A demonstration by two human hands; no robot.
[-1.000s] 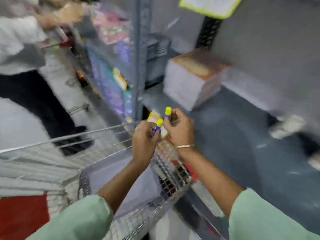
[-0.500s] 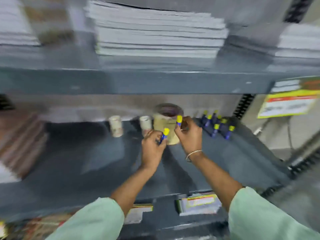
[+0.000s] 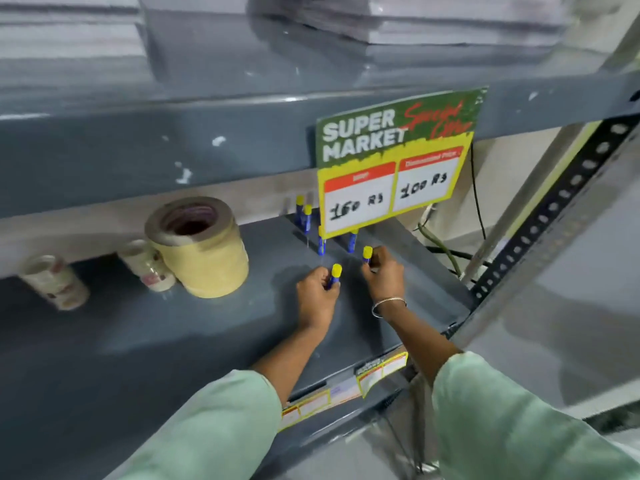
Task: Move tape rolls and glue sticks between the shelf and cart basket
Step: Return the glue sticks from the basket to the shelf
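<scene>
My left hand (image 3: pixel 318 293) grips an upright blue glue stick with a yellow cap (image 3: pixel 335 274) low over the grey shelf (image 3: pixel 173 341). My right hand (image 3: pixel 382 276) holds a second glue stick (image 3: pixel 367 254) upright just to the right. Behind them several more glue sticks (image 3: pixel 321 240) stand on the shelf, partly hidden by a hanging price sign. A stack of wide beige tape rolls (image 3: pixel 201 247) stands to the left, with two small tape rolls (image 3: pixel 52 280) beside it. The cart basket is out of view.
A green and yellow price sign (image 3: pixel 394 157) hangs from the upper shelf edge (image 3: pixel 138 147). A perforated metal upright (image 3: pixel 554 209) bounds the shelf on the right, with cables behind it. Price labels (image 3: pixel 381 370) line the shelf's front lip. Paper stacks lie above.
The view swung from the cart basket to the shelf. Both hands, each still holding a glue stick, moved right past the tape rolls and lowered toward the shelf near the standing glue sticks.
</scene>
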